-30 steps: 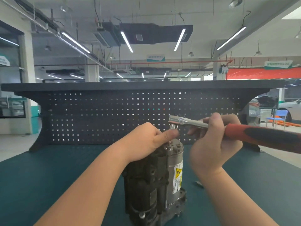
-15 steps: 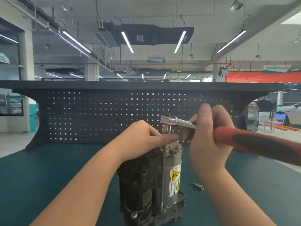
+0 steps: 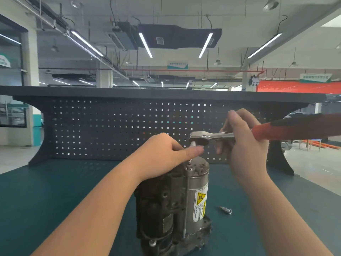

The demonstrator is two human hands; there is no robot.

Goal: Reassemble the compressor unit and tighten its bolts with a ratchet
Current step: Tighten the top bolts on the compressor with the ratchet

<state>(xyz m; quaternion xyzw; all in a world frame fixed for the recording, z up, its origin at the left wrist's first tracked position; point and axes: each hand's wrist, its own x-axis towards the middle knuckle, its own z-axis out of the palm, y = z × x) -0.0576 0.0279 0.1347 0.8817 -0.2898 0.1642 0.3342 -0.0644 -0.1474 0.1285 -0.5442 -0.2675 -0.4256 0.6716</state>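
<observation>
Ratchet held over upright compressor

Right hand [image 3: 243, 145] grips the red-handled chrome ratchet [image 3: 212, 136] above the grey metal compressor unit [image 3: 177, 200]; left hand [image 3: 164, 152] pinches its bit.

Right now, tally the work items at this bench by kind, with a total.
Compressor unit, standing upright on the teal bench top: 1
Ratchet with red handle, gripped in the right hand: 1
Loose socket lying on the bench top to the right of the unit: 1
Total: 3

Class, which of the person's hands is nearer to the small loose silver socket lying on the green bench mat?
Right. The right hand is raised above the socket, gripping the ratchet; the left hand is further left, atop the compressor.
</observation>
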